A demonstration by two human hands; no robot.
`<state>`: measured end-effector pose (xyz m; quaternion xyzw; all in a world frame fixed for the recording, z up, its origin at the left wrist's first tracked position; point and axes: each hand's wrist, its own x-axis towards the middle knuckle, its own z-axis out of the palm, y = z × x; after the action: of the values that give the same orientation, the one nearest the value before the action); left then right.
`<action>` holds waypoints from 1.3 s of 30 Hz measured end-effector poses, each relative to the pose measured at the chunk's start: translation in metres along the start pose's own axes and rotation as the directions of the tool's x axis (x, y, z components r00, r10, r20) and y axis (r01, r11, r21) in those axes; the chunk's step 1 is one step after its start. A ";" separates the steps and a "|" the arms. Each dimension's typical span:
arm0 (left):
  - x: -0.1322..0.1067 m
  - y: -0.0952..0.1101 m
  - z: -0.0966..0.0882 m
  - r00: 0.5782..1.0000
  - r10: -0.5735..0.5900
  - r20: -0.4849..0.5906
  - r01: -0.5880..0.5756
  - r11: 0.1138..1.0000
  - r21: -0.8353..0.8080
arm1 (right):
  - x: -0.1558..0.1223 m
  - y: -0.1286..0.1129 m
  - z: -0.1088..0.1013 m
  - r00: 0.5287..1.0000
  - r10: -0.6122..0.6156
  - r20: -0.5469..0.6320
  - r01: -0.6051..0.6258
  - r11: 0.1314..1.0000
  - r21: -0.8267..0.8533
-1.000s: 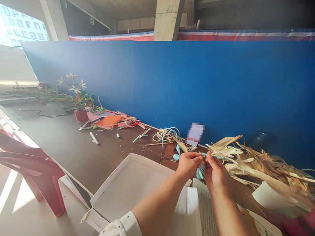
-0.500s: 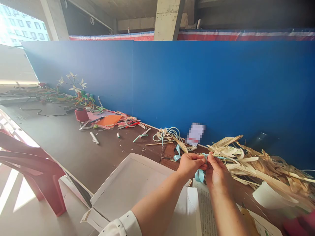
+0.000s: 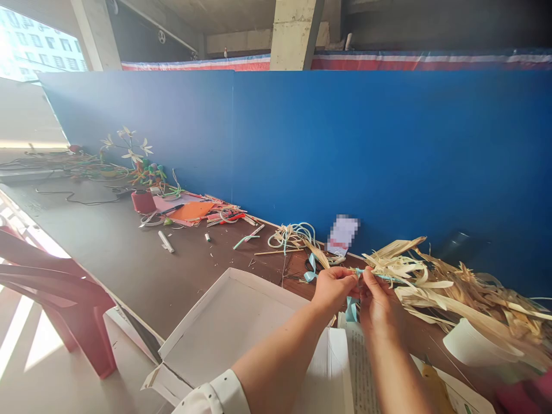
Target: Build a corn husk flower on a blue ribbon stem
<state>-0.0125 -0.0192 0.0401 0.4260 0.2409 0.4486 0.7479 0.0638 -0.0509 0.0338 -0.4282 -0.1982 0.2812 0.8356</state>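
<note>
My left hand point(image 3: 333, 292) pinches the left part of a thin stem wrapped in light blue ribbon. Close beside it, my right hand point(image 3: 381, 305) grips the same blue-wrapped stem point(image 3: 393, 279) between thumb and fingers, and the stem sticks out to the right. A loose tail of light blue ribbon point(image 3: 351, 310) dangles below, between the hands. The fingertips cover the exact spot where ribbon and stem meet. Behind my right hand lie dried corn husks point(image 3: 401, 259). Another curl of blue ribbon point(image 3: 310, 269) rests on the table left of my left hand.
An open white box point(image 3: 250, 305) sits under my left forearm. At right are a white cup point(image 3: 478, 344) and a yellow tool point(image 3: 435, 382). Coiled cords point(image 3: 297, 233), a red thread spool point(image 3: 143, 201) and coloured paper point(image 3: 192, 211) lie along the blue partition point(image 3: 345, 144).
The dangling ribbon tail has gone from a rounded loop to a narrower, straighter strip. Both hands have shifted only slightly, still gripping the stem.
</note>
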 end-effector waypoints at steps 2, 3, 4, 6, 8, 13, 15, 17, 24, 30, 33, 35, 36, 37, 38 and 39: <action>0.000 -0.001 -0.001 0.999 0.038 -0.013 -0.037 0.998 0.044 | 0.000 0.000 0.001 1.000 0.000 -0.003 0.000 1.000 0.005; 0.000 -0.001 -0.002 0.998 0.055 -0.014 -0.054 0.997 0.058 | -0.001 0.000 0.001 1.000 0.007 -0.002 -0.007 1.000 0.011; 0.000 -0.001 -0.003 0.998 0.068 -0.015 -0.067 0.995 0.068 | -0.001 0.001 0.002 1.000 0.015 -0.002 -0.015 1.000 0.019; 0.000 -0.001 -0.003 0.996 0.082 -0.023 -0.080 0.993 0.085 | -0.002 0.001 0.002 1.000 0.029 -0.009 -0.029 0.999 0.034; -0.001 -0.001 -0.003 0.996 0.080 -0.039 -0.076 0.993 0.093 | -0.003 0.001 0.003 0.999 0.047 -0.021 -0.047 0.998 0.036; 0.000 0.000 -0.002 0.995 0.073 -0.068 -0.069 0.996 0.059 | -0.004 0.002 0.004 0.997 0.065 -0.033 -0.064 0.998 0.028; 0.000 -0.001 -0.002 0.994 0.063 -0.090 -0.059 0.997 0.046 | -0.004 0.002 0.005 0.997 0.069 -0.027 -0.069 0.997 0.030; 0.000 -0.001 -0.001 0.991 0.048 -0.122 -0.044 0.998 0.042 | -0.005 0.002 0.007 0.997 0.077 -0.019 -0.077 0.997 0.030; -0.003 0.005 -0.001 0.984 0.027 -0.174 -0.022 0.999 0.028 | -0.006 0.003 0.006 0.997 0.062 0.045 -0.061 0.998 -0.017; -0.003 0.007 -0.001 0.981 -0.003 -0.192 0.005 1.000 0.010 | 0.000 0.009 -0.005 0.991 -0.022 0.135 0.052 0.974 -0.218; -0.003 0.008 -0.001 0.978 -0.024 -0.209 0.026 1.000 0.010 | 0.003 0.011 -0.011 0.983 -0.073 0.168 0.130 0.926 -0.356; -0.003 0.009 -0.002 0.976 -0.035 -0.215 0.038 0.999 0.007 | 0.004 0.012 -0.012 0.980 -0.092 0.175 0.158 0.896 -0.415; -0.002 0.008 -0.002 0.976 -0.039 -0.215 0.041 0.999 0.003 | 0.004 0.012 -0.013 0.979 -0.095 0.178 0.164 0.887 -0.431; -0.002 0.008 -0.002 0.976 -0.040 -0.214 0.041 0.999 -0.001 | 0.004 0.012 -0.013 0.979 -0.094 0.179 0.165 0.884 -0.437; -0.001 0.006 -0.003 0.976 -0.041 -0.215 0.041 0.999 -0.004 | 0.004 0.012 -0.013 0.980 -0.090 0.177 0.160 0.887 -0.434; 0.000 0.005 -0.004 0.976 -0.044 -0.214 0.043 0.999 -0.009 | 0.003 0.012 -0.012 0.981 -0.089 0.172 0.154 0.895 -0.419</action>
<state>-0.0178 -0.0167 0.0425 0.3680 0.3283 0.4760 0.7282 0.0696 -0.0506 0.0173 -0.5665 -0.3431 0.2088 0.7195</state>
